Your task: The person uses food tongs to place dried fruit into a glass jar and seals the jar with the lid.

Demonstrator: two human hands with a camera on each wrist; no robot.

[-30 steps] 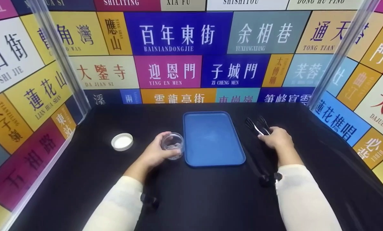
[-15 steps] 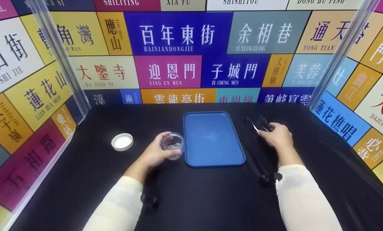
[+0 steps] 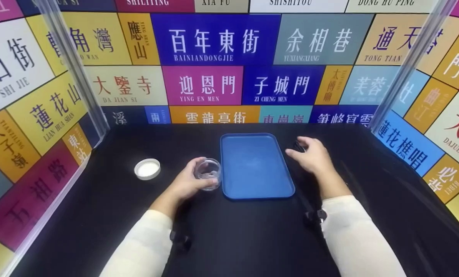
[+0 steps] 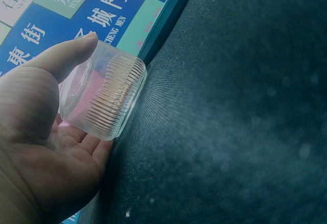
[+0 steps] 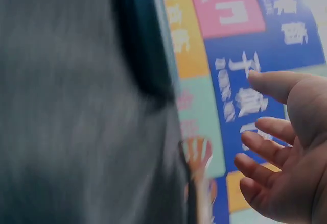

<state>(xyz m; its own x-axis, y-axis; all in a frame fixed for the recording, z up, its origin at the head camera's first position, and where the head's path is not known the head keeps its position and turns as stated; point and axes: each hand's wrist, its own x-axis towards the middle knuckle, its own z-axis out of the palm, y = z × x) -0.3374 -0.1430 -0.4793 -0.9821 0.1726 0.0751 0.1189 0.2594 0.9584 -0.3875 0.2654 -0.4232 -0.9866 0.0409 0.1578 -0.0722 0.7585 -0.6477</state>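
My left hand [image 3: 189, 180] grips a clear jar [image 3: 209, 173] that stands on the dark tabletop, close beside the left edge of a blue tray [image 3: 257, 167]. In the left wrist view, ribs run along the wall of the jar [image 4: 115, 99], with the thumb on one side and fingers on the other. My right hand [image 3: 314, 156] is right of the tray, its thumb and fingers spread apart. Black-headed tongs [image 3: 299, 146] show between them, mostly hidden by the hand. In the right wrist view the tongs [image 5: 199, 155] are blurred and stand apart from the fingers.
Left of the jar, a round white lid [image 3: 147, 169] lies on the dark cloth [image 3: 229, 238]. A wall of colourful street-name signs [image 3: 218, 42] closes off the back and sides, with clear posts [image 3: 75, 69] at the corners.
My right hand has moved left and forward, towards the tray, and now covers most of the tongs that showed beyond its fingers. The left hand and jar stay put.
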